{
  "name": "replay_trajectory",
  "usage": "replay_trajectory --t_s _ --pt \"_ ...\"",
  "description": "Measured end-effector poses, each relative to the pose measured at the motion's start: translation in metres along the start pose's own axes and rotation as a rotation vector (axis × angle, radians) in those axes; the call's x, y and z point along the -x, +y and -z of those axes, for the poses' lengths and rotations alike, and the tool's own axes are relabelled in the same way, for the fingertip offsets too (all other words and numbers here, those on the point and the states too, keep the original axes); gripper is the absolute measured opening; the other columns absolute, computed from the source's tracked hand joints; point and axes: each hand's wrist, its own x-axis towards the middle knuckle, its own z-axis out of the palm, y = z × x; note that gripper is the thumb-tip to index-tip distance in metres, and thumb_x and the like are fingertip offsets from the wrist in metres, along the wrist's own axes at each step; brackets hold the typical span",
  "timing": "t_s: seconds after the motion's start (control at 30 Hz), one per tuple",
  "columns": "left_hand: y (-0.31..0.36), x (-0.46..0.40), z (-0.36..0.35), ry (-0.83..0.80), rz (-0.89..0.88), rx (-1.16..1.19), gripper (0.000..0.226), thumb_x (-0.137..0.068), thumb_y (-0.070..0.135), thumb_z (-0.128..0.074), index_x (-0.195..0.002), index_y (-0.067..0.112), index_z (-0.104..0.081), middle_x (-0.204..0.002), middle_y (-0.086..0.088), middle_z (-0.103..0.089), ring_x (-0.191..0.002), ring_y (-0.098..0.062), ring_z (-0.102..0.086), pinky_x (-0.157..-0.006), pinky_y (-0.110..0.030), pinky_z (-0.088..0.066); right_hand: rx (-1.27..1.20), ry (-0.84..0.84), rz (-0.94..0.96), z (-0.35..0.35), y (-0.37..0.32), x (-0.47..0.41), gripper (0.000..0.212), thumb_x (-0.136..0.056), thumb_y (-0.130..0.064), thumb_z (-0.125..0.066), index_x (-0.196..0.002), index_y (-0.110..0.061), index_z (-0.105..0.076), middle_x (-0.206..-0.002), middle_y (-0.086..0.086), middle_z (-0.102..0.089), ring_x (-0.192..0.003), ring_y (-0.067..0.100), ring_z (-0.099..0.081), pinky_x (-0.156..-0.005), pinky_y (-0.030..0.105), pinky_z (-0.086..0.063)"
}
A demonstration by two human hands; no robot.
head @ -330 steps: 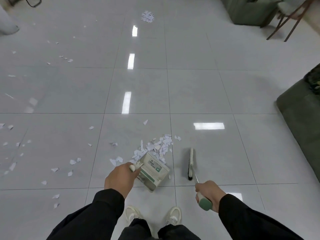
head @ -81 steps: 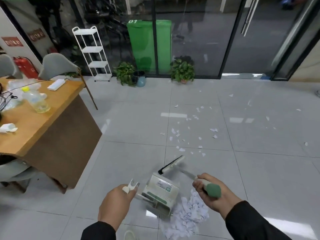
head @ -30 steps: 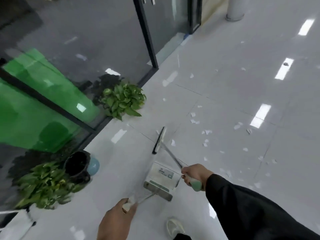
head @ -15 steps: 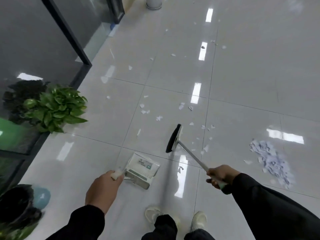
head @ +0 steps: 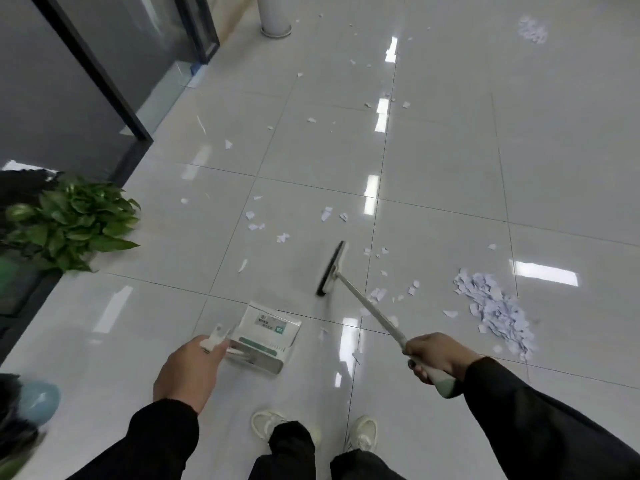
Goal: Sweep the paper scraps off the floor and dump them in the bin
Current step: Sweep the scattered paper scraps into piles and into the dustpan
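Observation:
My left hand (head: pixel 188 370) grips the handle of a white dustpan (head: pixel 266 336) that hangs low over the tiles in front of my feet. My right hand (head: pixel 438 356) grips the green-ended handle of a broom, whose black head (head: pixel 330 268) is out ahead near the floor. A heap of paper scraps (head: pixel 491 308) lies on the floor to the right of the broom. Loose scraps (head: pixel 284 237) are scattered ahead of the dustpan and farther up the floor. No bin is in view.
A leafy potted plant (head: pixel 74 225) stands at the left by a dark glass wall (head: pixel 69 81). A blue pot (head: pixel 38 398) sits at the lower left edge. A white pillar base (head: pixel 275 27) is at the top. Another scrap heap (head: pixel 531 29) lies far top right.
The view has swung right and down a little over the last second. The broom head has shifted toward the scrap heap at the right, and the plant has slid further left in view.

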Motion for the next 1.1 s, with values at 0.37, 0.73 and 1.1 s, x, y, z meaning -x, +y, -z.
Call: replay_trajectory --t_s 0.37,0.73,1.1 --pt "0.006 0.045 -0.034 -0.003 0.032 -0.067 0.032 -0.099 0.056 -0.053 -0.084 0.032 -0.066 -0.071 0.003 -0.067 -0.071 -0.020 -0.061 -0.060 -0.031 -0.045 0.128 -0.109 -0.175 0.011 0.061 -0.034 0.028 -0.096 -0.006 -0.054 -0.119 0.008 -0.058 -0.068 0.014 -0.056 -0.040 0.016 -0.043 -0.041 0.019 -0.039" --pt "0.080 0.045 -0.074 -0.108 -0.085 -0.139 0.035 -0.098 0.060 -0.052 -0.082 0.031 -0.067 -0.070 0.002 -0.066 -0.069 -0.019 -0.061 -0.057 -0.030 -0.043 0.106 0.194 -0.172 0.172 0.082 -0.023 0.012 -0.095 -0.002 -0.058 -0.099 0.009 -0.058 -0.064 0.017 -0.059 -0.035 0.018 -0.044 -0.037 0.019 -0.040" --pt "0.167 0.023 -0.092 -0.132 -0.262 -0.133 0.040 -0.099 0.058 -0.053 -0.077 0.027 -0.064 -0.066 0.000 -0.062 -0.065 -0.021 -0.059 -0.054 -0.030 -0.038 -0.059 0.276 -0.102 0.240 0.075 0.012 0.011 -0.091 -0.003 -0.062 -0.092 0.007 -0.059 -0.059 0.016 -0.054 -0.040 0.020 -0.045 -0.040 0.021 -0.041"
